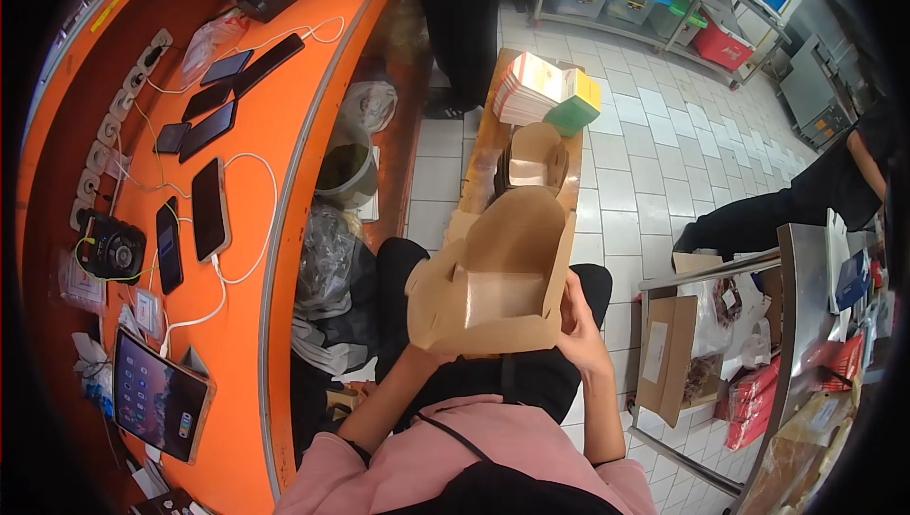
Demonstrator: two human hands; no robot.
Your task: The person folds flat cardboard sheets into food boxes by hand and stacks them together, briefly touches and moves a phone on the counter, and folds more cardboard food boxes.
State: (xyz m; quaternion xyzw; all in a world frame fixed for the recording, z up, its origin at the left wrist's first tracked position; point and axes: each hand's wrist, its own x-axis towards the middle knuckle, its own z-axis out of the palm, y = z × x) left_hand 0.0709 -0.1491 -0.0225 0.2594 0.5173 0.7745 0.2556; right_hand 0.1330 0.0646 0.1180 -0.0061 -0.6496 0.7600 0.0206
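Observation:
A brown cardboard food box (pixel 498 292), its flaps standing partly open and its inside shiny, is held above my lap. My right hand (pixel 582 330) grips its right side, with the thumb along the wall. Beneath the left front corner is my left hand (pixel 433 357), its fingers mostly hidden by the box. Just beyond, a stack of similar brown boxes (pixel 537 156) stands on a narrow wooden bench (pixel 482 174).
Behind the stack are a pile of printed cartons (pixel 527 88) and a green-yellow box (pixel 575 102). An orange counter (pixel 251 325) on my left carries several phones and a tablet (pixel 163 392). A metal rack (pixel 782 316) stands right; two other people are nearby.

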